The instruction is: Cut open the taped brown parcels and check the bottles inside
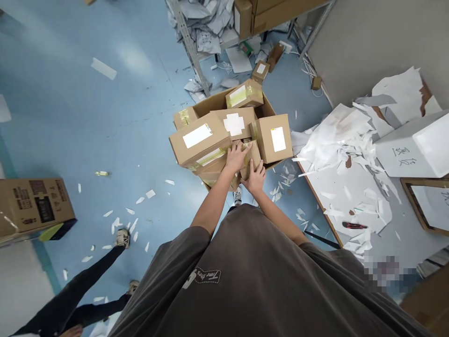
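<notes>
A large open carton [213,102] stands on the floor at my feet, heaped with several taped cardboard boxes. My left hand [236,157] lies over the left side of a small cardboard box [255,150] near the carton's front, fingers against it. From below, my right hand [255,176] presses its fingers on the same small box, so both hands grip it. A larger box [203,140] with white labels rests tilted just left of my left hand. To the right leans another labelled box [277,139]. The small box's underside is hidden.
A worktable [370,206] at right bears torn white paper, a red-and-black box cutter [354,225] and a white box [414,145]. A metal rack [191,44] with packages stands ahead. Another person's legs [80,285] and a printed carton [33,206] are at left. Paper scraps litter the floor.
</notes>
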`<state>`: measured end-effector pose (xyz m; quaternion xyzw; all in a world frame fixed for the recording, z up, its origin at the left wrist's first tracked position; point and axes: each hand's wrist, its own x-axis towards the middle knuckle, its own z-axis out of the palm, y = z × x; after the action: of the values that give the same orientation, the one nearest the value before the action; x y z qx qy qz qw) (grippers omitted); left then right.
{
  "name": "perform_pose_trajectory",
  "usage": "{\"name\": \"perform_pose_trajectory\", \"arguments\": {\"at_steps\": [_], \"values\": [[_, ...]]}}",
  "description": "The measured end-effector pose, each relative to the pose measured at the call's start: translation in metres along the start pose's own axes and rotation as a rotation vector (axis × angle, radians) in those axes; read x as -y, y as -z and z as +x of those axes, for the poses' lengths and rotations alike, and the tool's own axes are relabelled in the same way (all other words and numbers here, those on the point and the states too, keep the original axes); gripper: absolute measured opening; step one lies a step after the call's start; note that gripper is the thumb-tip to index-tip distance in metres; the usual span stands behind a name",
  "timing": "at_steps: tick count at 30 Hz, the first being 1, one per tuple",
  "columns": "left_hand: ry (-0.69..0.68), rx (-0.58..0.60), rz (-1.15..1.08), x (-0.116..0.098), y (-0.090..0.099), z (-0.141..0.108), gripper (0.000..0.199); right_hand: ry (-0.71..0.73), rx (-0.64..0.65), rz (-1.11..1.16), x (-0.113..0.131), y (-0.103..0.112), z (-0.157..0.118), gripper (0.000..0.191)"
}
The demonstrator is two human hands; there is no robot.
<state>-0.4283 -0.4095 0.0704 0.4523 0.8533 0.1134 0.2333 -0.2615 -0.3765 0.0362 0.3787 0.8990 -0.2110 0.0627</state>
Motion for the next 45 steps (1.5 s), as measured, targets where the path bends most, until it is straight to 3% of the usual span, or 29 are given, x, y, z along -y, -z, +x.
{"name": "perform_pose_trajectory", "arguments": {"at_steps": [5,11,15,18,21,24,29,33,36,38,40,45], "values": [[-0.024,-0.04,0.027,-0.013,0.014,-0.028,0.104,0.094,0.006,-0.016,-0.021,0.019,-0.005,0.116],[-0.072,-0.166,0.017,-0.045,0.059,-0.053,0.087,0.155,-0.058,0.024,-0.027,0.063,-0.032,0.115],[-0.2,-0.211,0.03,-0.093,0.084,-0.045,0.08,0.15,-0.164,0.071,-0.054,0.103,-0.039,0.117],[-0.315,-0.214,0.048,-0.148,0.081,-0.019,0.076,0.114,-0.251,0.067,-0.105,0.134,-0.039,0.116],[-0.445,-0.179,0.062,-0.217,0.055,0.018,0.074,0.044,-0.322,0.059,-0.177,0.159,-0.04,0.113],[-0.558,-0.11,0.069,-0.294,0.011,0.061,0.073,-0.062,-0.368,0.078,-0.258,0.173,-0.045,0.113],[-0.719,0.072,0.111,-0.421,-0.086,0.128,0.077,-0.315,-0.423,0.148,-0.388,0.17,-0.06,0.114],[-0.79,0.309,0.173,-0.49,-0.171,0.16,0.076,-0.578,-0.384,0.241,-0.465,0.152,-0.064,0.113],[-0.722,0.538,0.218,-0.509,-0.223,0.165,0.084,-0.765,-0.305,0.33,-0.501,0.139,-0.059,0.111],[-0.651,0.658,0.218,-0.509,-0.245,0.163,0.098,-0.806,-0.265,0.372,-0.516,0.134,-0.055,0.112],[-0.619,0.7,0.19,-0.502,-0.256,0.16,0.107,-0.778,-0.219,0.406,-0.529,0.132,-0.055,0.112],[-0.59,0.621,0.056,-0.481,-0.261,0.147,0.124,-0.536,-0.146,0.551,-0.562,0.125,-0.085,0.119]]}}
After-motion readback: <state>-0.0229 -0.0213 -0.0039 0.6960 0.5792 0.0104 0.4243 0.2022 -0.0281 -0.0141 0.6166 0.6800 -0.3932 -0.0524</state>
